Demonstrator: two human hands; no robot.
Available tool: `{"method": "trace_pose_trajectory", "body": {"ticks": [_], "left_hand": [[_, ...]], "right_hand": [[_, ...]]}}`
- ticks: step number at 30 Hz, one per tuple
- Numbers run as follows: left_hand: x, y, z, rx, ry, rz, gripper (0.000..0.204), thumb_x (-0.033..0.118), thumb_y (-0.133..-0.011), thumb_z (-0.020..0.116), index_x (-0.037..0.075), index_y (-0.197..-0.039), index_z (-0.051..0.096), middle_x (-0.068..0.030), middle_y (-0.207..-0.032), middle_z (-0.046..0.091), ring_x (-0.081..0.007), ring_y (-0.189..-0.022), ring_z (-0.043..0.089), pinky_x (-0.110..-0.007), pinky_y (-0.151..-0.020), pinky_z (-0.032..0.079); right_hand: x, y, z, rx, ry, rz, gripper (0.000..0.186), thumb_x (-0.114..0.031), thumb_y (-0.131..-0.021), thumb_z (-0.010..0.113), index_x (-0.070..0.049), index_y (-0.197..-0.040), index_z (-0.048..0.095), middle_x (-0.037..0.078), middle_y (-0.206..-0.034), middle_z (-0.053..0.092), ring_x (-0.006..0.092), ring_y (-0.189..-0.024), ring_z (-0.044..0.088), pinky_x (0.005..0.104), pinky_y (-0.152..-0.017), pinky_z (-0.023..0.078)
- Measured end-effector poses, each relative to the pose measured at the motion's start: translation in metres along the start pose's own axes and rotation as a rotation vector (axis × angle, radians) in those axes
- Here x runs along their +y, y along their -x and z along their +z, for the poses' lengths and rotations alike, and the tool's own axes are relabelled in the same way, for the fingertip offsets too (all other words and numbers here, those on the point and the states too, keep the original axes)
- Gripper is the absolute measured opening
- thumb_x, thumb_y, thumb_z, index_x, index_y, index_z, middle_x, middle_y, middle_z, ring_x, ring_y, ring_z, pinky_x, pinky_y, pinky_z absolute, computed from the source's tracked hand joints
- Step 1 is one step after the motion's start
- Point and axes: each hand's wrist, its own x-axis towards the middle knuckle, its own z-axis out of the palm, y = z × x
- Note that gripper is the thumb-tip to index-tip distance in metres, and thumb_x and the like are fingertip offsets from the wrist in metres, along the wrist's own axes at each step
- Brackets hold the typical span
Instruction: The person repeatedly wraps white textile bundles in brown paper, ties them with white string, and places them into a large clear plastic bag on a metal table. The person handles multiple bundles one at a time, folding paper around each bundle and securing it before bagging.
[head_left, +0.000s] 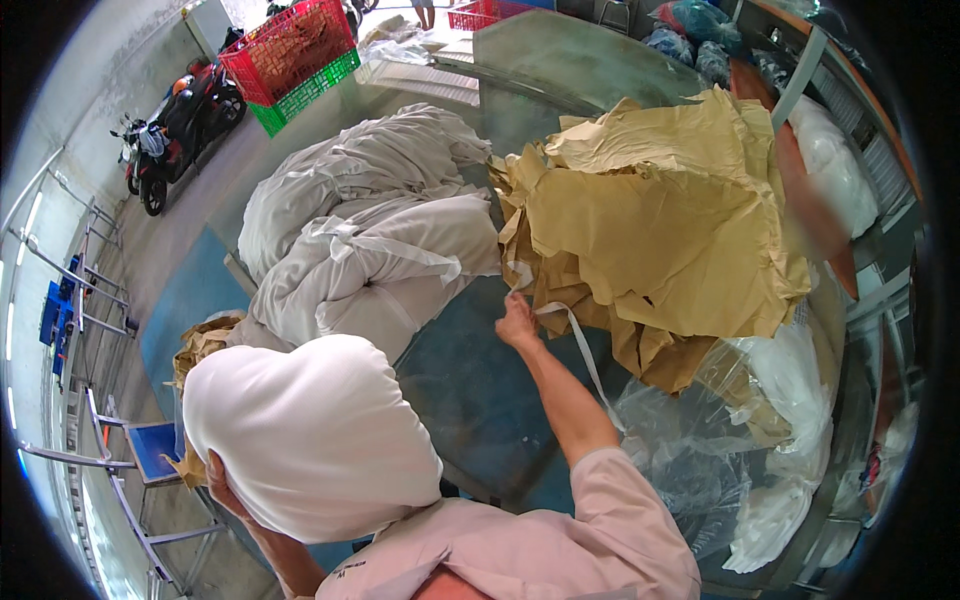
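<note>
A plump bundle of smooth white cloth (310, 430) rests against my chest at the lower left. My left hand (228, 488) is closed round its left side, with most of the fingers hidden beneath. My right hand (517, 320) reaches forward over the table with its fingers pinched on a white fabric strip (580, 345), which trails down toward my right elbow. Just beyond that hand lie crumpled brown paper sheets (650, 230), heaped in layers. To their left, a large pile of folded pale grey cloth (370, 230) has a white strip lying across it.
Clear plastic wrapping (680, 450) lies right of my right arm. Stacked red and green crates (295, 75) stand beyond the table, with a motorcycle (185, 125) at far left. Metal frames (100, 300) line the left side; a shelf rack (850, 90) stands at right. Another person's legs (425, 14) show at the top.
</note>
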Motion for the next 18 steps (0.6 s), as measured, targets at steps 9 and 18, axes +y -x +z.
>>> {"method": "trace_pose_trajectory", "body": {"ticks": [9, 18], "left_hand": [[-0.009, -0.006, 0.017, -0.139, 0.038, -0.095, 0.055, 0.038, -0.094, 0.058, -0.001, -0.133, 0.056, -0.0179, -0.123, 0.066, -0.0295, -0.106, 0.066, -0.043, -0.093, 0.054], [-0.038, 0.020, 0.085, -0.105, -0.170, 0.239, 0.050, 0.038, -0.095, 0.059, -0.003, -0.123, 0.060, -0.0158, -0.109, 0.070, -0.0229, -0.095, 0.069, -0.034, -0.081, 0.059]], "right_hand": [[-0.028, 0.163, 0.110, -0.708, -0.174, -0.691, 0.048, -0.016, -0.082, 0.067, -0.010, -0.130, 0.064, 0.015, -0.131, 0.064, 0.0323, -0.116, 0.062, 0.0405, -0.098, 0.049], [0.069, 0.236, -0.035, -0.204, -1.051, -0.129, 0.043, -0.033, -0.102, 0.056, -0.003, -0.133, 0.060, 0.012, -0.126, 0.065, 0.0182, -0.114, 0.061, 0.0363, -0.093, 0.052]]}}
